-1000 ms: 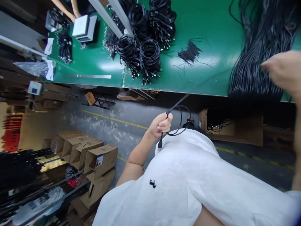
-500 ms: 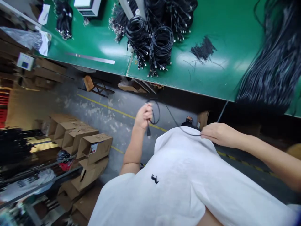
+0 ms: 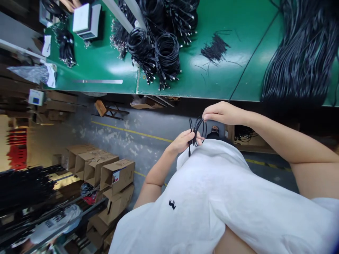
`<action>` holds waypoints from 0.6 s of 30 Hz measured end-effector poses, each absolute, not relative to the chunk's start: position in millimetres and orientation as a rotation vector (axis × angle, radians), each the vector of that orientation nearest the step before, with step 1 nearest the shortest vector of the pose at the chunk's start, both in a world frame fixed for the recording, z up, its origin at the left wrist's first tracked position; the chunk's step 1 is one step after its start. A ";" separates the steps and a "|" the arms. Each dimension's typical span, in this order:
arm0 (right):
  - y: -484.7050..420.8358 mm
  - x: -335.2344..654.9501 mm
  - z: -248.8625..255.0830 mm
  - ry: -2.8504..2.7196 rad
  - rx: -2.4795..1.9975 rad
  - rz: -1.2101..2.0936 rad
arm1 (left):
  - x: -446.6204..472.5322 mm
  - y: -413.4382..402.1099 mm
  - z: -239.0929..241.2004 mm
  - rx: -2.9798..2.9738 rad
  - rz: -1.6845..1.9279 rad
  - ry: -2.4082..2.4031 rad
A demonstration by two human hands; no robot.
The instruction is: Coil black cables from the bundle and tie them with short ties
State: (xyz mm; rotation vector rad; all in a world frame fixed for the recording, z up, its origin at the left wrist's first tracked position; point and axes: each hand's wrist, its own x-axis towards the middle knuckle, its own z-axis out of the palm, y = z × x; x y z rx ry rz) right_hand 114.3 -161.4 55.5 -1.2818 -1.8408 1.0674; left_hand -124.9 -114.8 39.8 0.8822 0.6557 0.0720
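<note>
The thin black cable, wound into loose loops point(image 3: 196, 129), hangs in front of the person's waist, short of the table edge; clock directions run from it, twelve pointing up the view. At eight o'clock the left hand point(image 3: 184, 141) is closed around the loops, with a dark cable end dangling just below it. At two o'clock the right hand point(image 3: 224, 113) has its thumb and fingers pinched on the upper part of the loops. The white fabric shirt point(image 3: 201, 187) with its small black emblem lies at six.

At three o'clock, partly behind the right forearm, an open brown cardboard box point(image 3: 258, 147) holds black cables. Beyond the hands stretches the glossy green tabletop point(image 3: 238, 21). A single black strand point(image 3: 249, 61) crosses it toward one; at two lies a thick spread of straight black cables point(image 3: 299, 60).

Just past twelve sits a loose pile of short black strips point(image 3: 215, 48). Coiled black cable bundles point(image 3: 167, 47) stand at eleven. At ten, a flat silver metal strip point(image 3: 102, 81) lies nearer than a white boxy device point(image 3: 81, 19); a co-worker's hand point(image 3: 71, 5) shows farthest off.
</note>
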 end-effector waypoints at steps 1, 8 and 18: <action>-160.5 113.7 55.0 -1.826 -1.273 1.082 | -125.7 -116.5 39.7 0.816 0.076 0.672; -163.8 182.3 -14.7 -1.835 -1.510 1.008 | -134.8 -118.1 60.5 0.448 0.215 0.821; -264.5 291.5 -92.1 -1.879 -2.258 0.627 | -151.4 -94.1 94.8 0.399 0.641 0.978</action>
